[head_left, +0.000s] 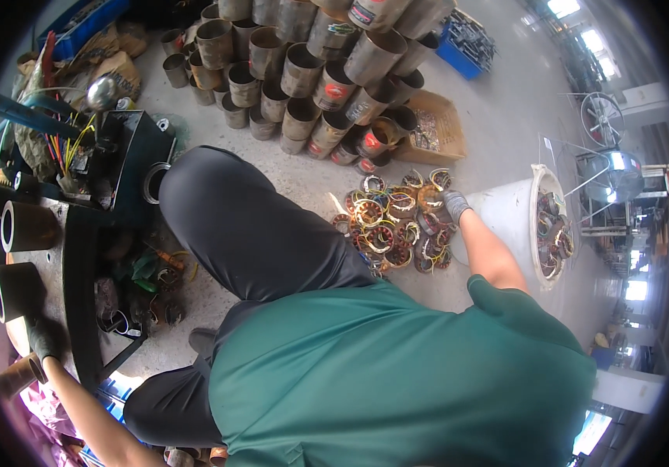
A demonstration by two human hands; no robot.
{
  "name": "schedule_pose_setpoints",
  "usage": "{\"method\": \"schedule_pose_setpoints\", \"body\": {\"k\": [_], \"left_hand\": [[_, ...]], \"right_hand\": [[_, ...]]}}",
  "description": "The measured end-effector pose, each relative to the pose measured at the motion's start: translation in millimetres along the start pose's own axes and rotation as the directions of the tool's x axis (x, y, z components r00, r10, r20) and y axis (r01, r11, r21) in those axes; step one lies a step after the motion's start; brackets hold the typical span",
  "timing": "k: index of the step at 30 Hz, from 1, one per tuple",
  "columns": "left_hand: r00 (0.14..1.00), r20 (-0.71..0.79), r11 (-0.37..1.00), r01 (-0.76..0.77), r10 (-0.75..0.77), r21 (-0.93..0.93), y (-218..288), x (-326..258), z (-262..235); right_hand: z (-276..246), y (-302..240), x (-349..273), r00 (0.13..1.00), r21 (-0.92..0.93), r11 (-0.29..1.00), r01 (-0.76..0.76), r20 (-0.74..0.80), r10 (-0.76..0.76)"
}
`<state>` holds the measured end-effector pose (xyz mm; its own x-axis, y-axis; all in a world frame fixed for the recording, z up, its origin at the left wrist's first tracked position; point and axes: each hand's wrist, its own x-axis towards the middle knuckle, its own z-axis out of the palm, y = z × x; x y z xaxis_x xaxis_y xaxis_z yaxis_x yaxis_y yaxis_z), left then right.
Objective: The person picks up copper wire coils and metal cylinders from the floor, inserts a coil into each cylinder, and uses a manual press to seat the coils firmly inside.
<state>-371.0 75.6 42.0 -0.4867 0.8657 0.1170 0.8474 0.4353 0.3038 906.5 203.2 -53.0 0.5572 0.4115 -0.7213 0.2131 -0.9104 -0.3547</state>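
My right hand (454,205), in a grey glove, reaches out to a pile of wound motor stators (381,237) on the floor. Its fingers close on the rim of an orange-brown stator (430,198) at the pile's right edge. Coloured lead wires stick out of the stators. Off to the left, my left hand (42,338), in a dark glove, rests at the bench beside a thick metal cylinder (21,289) and a brownish metal tube (19,377). Its fingers are dark and partly hidden, so their grip does not show.
Stacked metal cylinders (301,78) stand ahead, with a cardboard box (447,128) and a blue crate (459,58) beyond. A white drum (498,218) holding stators is at the right. The dark workbench (77,311) runs along the left, bearing another cylinder (31,226).
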Motion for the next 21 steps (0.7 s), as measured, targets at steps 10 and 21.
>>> {"method": "schedule_pose_setpoints", "body": {"k": [10, 21], "left_hand": [[0.988, 0.045, 0.983, 0.150, -0.146, -0.102, 20.1, -16.2, -11.5], [0.970, 0.057, 0.956, 0.244, -0.237, -0.166, 41.8, -9.7, -12.8]], "right_hand": [[-30.2, 68.0, 75.9, 0.944, 0.428, 0.897, -0.109, -0.238, 0.228], [-11.9, 73.3, 84.8, 0.840, 0.271, 0.945, -0.182, -0.457, 0.293]]}}
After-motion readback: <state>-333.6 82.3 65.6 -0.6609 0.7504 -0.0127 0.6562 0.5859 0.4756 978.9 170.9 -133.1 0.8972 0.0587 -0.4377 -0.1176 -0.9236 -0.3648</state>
